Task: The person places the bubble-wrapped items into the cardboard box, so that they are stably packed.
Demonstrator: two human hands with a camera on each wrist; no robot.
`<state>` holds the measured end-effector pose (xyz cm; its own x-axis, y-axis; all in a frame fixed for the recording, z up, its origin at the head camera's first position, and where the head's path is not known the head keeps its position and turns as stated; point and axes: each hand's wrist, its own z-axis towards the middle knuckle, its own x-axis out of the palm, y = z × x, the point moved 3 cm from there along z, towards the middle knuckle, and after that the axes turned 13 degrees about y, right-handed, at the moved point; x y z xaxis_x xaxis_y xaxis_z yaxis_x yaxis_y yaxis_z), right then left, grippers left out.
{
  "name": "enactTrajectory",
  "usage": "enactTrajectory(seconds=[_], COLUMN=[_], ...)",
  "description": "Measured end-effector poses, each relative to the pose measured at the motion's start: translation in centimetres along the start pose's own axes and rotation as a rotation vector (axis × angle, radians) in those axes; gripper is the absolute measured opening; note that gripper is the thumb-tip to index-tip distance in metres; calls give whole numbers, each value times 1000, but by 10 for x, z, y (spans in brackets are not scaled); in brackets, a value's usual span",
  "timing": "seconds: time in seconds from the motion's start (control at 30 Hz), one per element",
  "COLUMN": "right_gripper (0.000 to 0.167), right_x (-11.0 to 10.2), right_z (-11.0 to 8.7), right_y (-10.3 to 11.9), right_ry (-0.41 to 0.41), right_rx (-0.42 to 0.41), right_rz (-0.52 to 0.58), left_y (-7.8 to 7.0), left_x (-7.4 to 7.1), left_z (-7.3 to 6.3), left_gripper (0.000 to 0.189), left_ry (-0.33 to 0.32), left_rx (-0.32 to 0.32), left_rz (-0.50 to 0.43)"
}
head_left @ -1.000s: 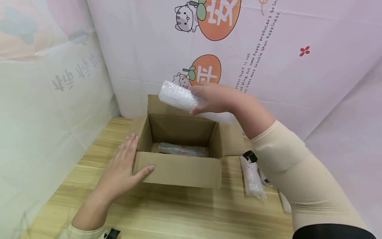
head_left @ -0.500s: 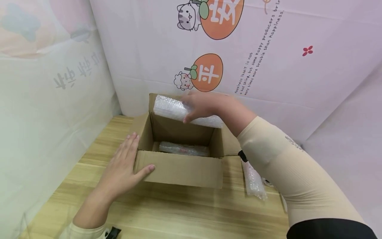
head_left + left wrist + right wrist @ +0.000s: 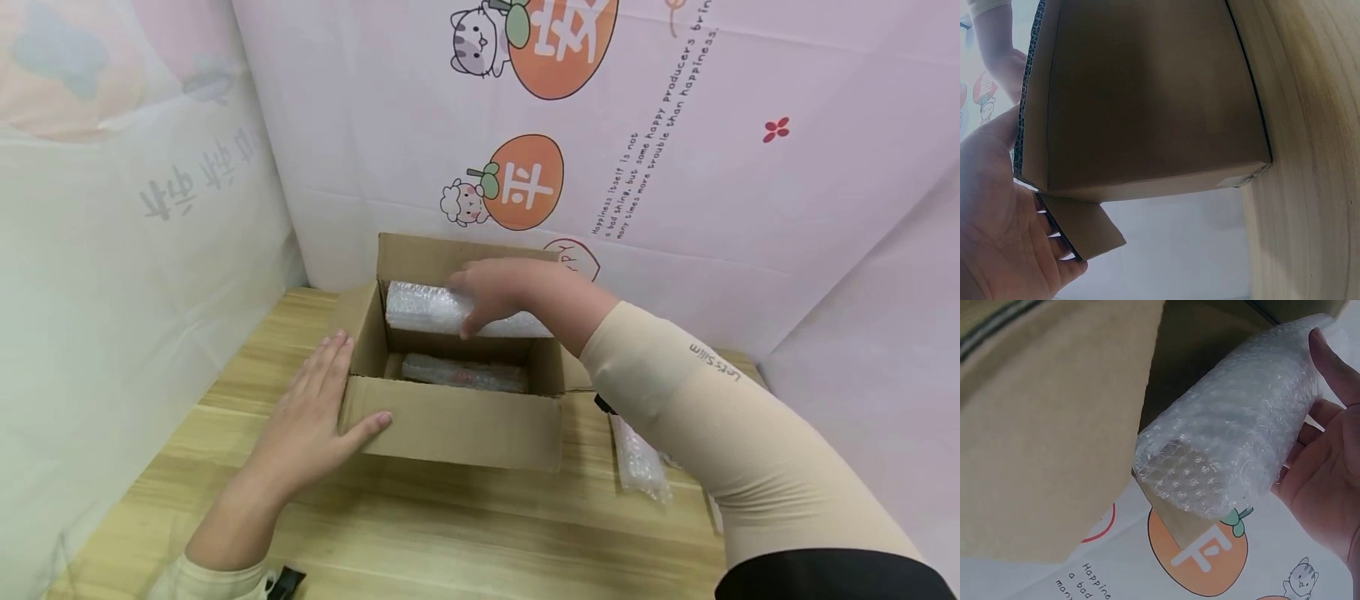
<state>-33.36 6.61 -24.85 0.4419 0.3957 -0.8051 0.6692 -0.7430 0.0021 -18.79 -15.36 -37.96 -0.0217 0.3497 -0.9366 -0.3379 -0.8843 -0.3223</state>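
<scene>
An open cardboard box [image 3: 450, 425] stands on the wooden table with its flaps folded out. My right hand [image 3: 491, 292] grips a bubble-wrapped roll [image 3: 420, 308] across the back of the box opening, inside the rear flap. In the right wrist view the thumb and fingers lie around the bubble-wrapped roll [image 3: 1235, 419], and its near end looks hollow. Another bubble-wrapped package [image 3: 465, 375], with a small red mark, lies on the box floor. My left hand [image 3: 307, 417] rests with straight fingers on the left flap and the thumb on the front flap; its palm shows beside the cardboard [image 3: 997, 212].
Right of the box, another bubble-wrapped package [image 3: 639, 462] lies on the table [image 3: 450, 533], with more white items partly hidden behind my right sleeve [image 3: 697, 417]. A printed cloth backdrop [image 3: 337, 125] rises behind the box and along both sides.
My right hand has lowered the bubble-wrapped roll from above the rear flap into the back of the box opening. The left hand stays on the box.
</scene>
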Motion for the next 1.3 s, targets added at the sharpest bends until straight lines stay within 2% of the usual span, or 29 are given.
enactTrajectory(seconds=[0.23, 0.57, 0.77, 0.9, 1.07, 1.3], right_gripper=[86, 85, 86, 83, 78, 79], right_x=[6, 1, 6, 9, 10, 13], right_z=[2, -7, -19, -33, -55, -88], right_y=[6, -2, -8, -10, -19, -36], right_ry=[57, -7, -20, -90, -205, -310], right_rx=[62, 85, 107, 70, 4, 15], right_rz=[5, 28, -10, -10, 68, 120], left_y=[0, -3, -4, -4, -5, -5], left_x=[0, -1, -1, -1, -1, 0], left_z=[0, 1, 0, 0, 0, -1], left_gripper=[103, 103, 103, 103, 102, 102], left_ry=[5, 1, 3, 2, 1, 9], left_rx=[-1, -7, -10, -9, -9, -16], left_rz=[-6, -5, 0, 1, 3, 0])
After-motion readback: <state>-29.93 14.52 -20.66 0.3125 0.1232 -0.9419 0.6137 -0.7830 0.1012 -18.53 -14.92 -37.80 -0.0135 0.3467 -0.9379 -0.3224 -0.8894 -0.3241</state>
